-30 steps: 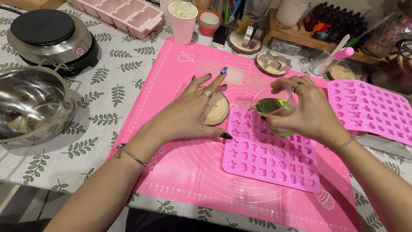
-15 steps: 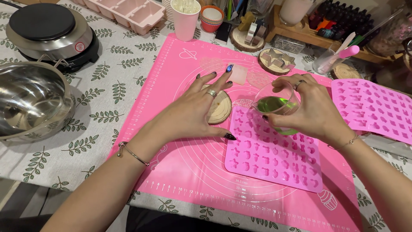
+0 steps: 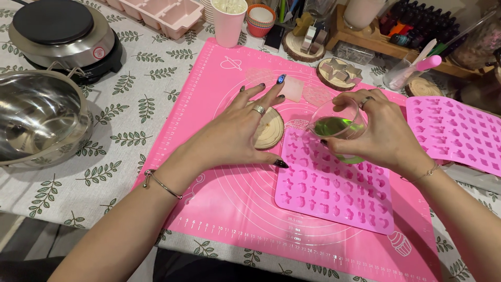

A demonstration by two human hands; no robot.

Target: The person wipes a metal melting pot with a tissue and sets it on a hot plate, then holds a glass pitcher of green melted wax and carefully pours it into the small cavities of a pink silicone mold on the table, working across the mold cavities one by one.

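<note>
Fingers [image 3: 348, 102] of the right hand [image 3: 383, 133] are wrapped around a small clear cup [image 3: 336, 124] of green liquid, tilted over the upper left corner of a pink silicone mould [image 3: 334, 190] at centre frame; those of the left hand [image 3: 235, 133] are spread flat, gripping nothing, laid over a round wooden slice [image 3: 271, 130] just left of the mould. A leaf-patterned desk [image 3: 130, 109] is covered at centre by a large pink mat [image 3: 229, 209], on which the mould lies. A steel bowl [image 3: 36, 117] is seen at the left edge, a hotplate [image 3: 62, 26] in the upper left, a second pink mould [image 3: 459, 130] at the right edge. Filling is judged barely begun: the visible cavities look empty, and whether any under the cup are filled cannot be told
</note>
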